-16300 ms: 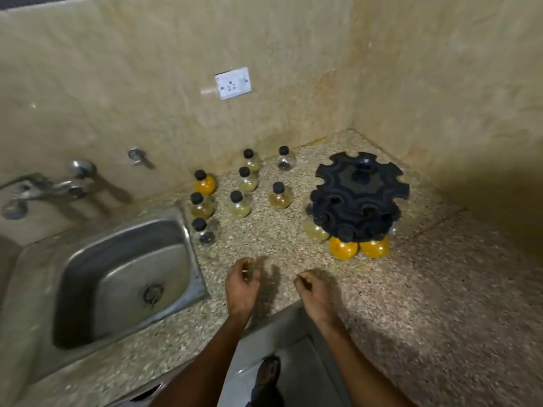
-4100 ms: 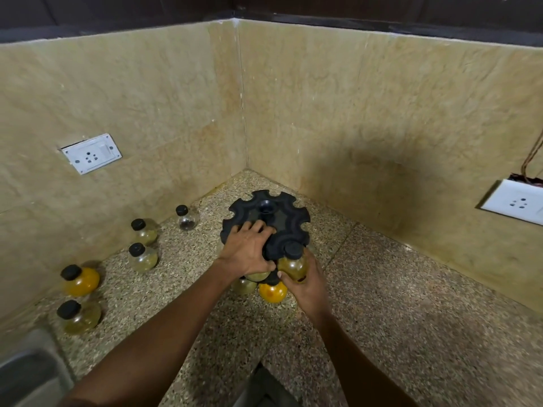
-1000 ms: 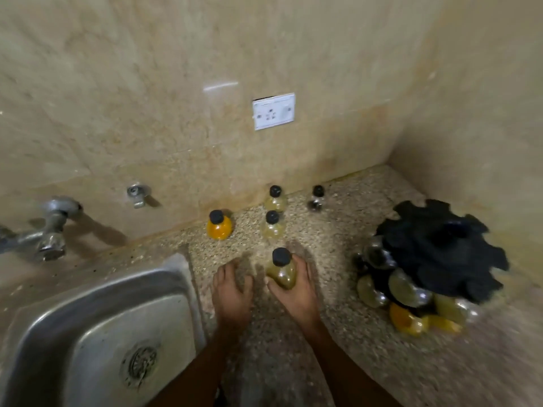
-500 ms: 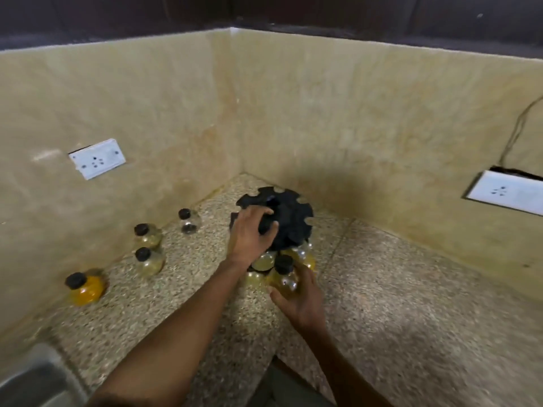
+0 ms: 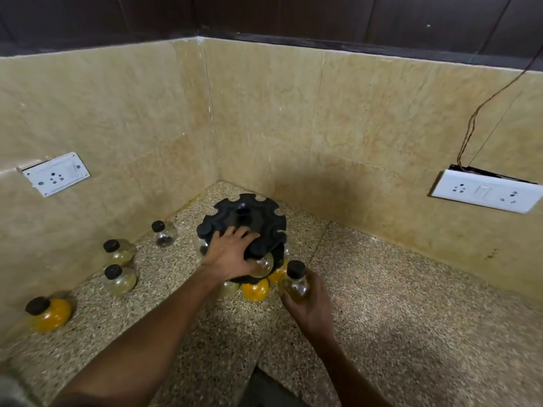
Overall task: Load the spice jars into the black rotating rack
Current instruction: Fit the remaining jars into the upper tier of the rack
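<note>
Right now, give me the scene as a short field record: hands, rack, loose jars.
left hand: resting on the top tier of the black rack, grip not closed on a jar as far as can be seen
right hand: grip closed on a pale-yellow jar, black cap up, beside the rack's near edge
rack: in the counter corner, several jars already hanging in it
loose jars: four on the counter to the left

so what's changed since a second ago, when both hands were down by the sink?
The right hand has carried the pale-yellow jar from the counter near the sink to the black rack. The left hand has moved onto the rack's top. Four loose jars, including the orange one, stay along the left wall.
</note>
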